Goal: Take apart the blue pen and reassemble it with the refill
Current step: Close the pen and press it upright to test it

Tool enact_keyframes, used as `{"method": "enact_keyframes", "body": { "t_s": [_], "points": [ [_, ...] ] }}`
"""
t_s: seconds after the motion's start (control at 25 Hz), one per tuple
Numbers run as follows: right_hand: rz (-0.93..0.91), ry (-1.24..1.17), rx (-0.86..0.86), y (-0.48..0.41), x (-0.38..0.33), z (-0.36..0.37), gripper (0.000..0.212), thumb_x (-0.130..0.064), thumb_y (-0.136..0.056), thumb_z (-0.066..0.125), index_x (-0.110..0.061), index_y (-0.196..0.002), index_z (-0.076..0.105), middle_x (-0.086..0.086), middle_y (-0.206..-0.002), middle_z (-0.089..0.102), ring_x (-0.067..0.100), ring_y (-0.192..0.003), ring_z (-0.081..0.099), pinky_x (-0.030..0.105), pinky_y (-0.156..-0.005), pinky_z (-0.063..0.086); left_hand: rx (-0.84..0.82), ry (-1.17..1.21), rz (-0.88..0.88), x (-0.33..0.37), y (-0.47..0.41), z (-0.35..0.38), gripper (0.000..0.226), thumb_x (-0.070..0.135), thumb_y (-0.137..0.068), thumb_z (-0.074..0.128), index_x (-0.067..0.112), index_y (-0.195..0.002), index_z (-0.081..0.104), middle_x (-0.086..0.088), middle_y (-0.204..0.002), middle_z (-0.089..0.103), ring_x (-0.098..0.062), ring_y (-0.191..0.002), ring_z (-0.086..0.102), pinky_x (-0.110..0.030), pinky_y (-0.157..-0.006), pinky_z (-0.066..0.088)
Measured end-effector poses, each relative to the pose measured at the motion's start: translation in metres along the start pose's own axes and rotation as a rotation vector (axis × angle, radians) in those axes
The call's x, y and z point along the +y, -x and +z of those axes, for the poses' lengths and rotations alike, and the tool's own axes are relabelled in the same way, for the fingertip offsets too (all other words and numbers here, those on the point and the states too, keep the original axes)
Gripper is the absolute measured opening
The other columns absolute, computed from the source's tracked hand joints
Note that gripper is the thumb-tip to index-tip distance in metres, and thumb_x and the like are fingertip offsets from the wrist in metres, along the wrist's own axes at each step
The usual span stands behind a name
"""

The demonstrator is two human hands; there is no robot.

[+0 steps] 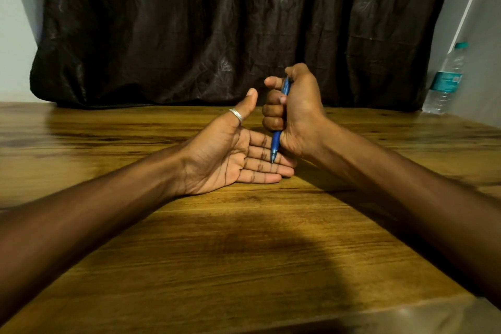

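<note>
My right hand [296,114] is closed in a fist around the blue pen [276,144], which stands nearly upright with its tip pointing down. The thumb rests over the pen's top end. Its metal tip hovers at or touches the fingers of my left hand [230,154]. That hand lies palm up on the wooden table [244,252], fingers together and stretched toward the right, thumb raised with a silver ring on it. Most of the pen's barrel is hidden inside the fist. No separate refill or loose pen part is visible.
A clear plastic water bottle [447,81] with a teal label and cap stands at the table's far right edge. A dark crumpled curtain [217,22] hangs behind the table's far edge. My shadow falls on the near part of the tabletop.
</note>
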State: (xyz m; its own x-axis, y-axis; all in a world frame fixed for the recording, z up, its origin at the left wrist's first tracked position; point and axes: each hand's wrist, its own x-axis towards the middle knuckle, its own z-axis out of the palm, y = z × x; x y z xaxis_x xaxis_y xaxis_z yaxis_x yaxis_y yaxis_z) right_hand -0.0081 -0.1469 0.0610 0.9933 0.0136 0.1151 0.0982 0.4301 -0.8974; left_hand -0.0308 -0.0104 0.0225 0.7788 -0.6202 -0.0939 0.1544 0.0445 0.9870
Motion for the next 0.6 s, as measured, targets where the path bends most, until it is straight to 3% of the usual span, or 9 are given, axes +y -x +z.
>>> {"method": "enact_keyframes", "body": {
  "t_s": [0.6],
  "points": [
    [-0.004,-0.006,-0.009,0.0012,-0.0014,-0.0001,0.035,-0.035,-0.099,0.031,-0.013,-0.083,0.053,-0.006,-0.049,0.029,0.008,-0.039,0.021,0.020,-0.041,0.015,-0.013,0.011,-0.007,-0.0004,-0.0008,-0.0013,0.106,0.084,-0.084,0.031,-0.009,-0.131,0.054,-0.031,-0.124,0.066,-0.037,-0.119,0.066,-0.041,-0.101,0.052]
  ]
}}
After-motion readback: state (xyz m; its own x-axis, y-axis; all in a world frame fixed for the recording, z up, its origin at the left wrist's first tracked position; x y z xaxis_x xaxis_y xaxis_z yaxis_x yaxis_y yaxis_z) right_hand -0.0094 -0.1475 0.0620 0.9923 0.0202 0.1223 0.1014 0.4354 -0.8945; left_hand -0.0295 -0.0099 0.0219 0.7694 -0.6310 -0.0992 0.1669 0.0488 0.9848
